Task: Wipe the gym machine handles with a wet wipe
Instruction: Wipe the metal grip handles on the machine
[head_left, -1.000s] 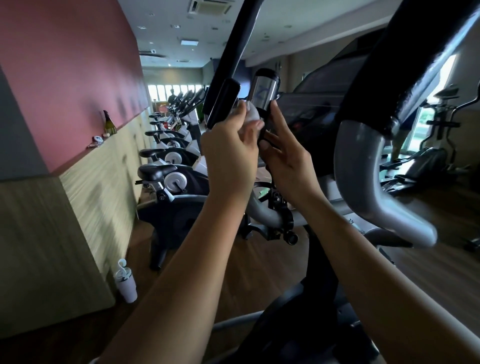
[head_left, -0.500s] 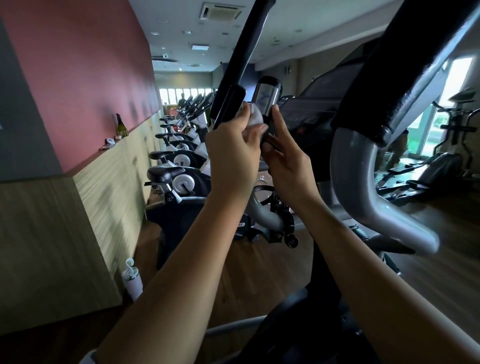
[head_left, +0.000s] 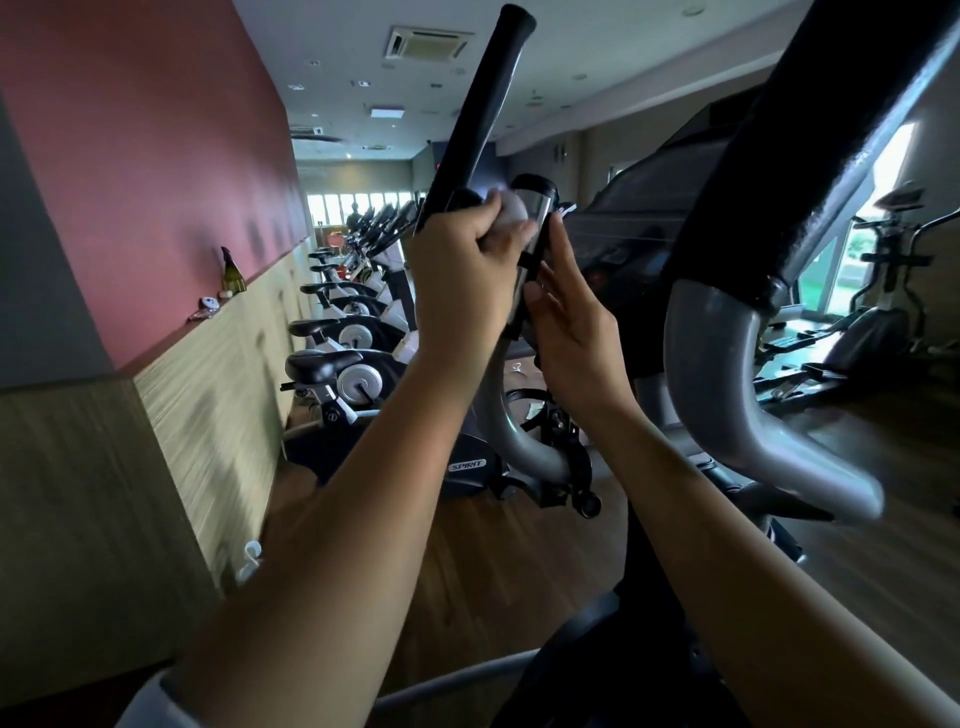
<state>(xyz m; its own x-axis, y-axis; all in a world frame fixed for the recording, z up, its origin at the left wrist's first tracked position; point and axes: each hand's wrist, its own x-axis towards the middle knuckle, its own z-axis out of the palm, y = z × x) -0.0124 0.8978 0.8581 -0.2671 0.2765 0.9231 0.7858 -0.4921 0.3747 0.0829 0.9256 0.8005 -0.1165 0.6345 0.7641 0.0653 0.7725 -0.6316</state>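
A thick black padded bar is seen across the near right, joined below to a curved grey tube. A row of exercise bikes is lined up on the left, running to the far end of the room. A long black handle is seen rising left of centre. Just right of it stands a short handle with a shiny plate. The left hand is curled around a bunched white wet wipe, which is pressed against the short handle's upper part. The right hand is laid against its lower part, fingers straight.
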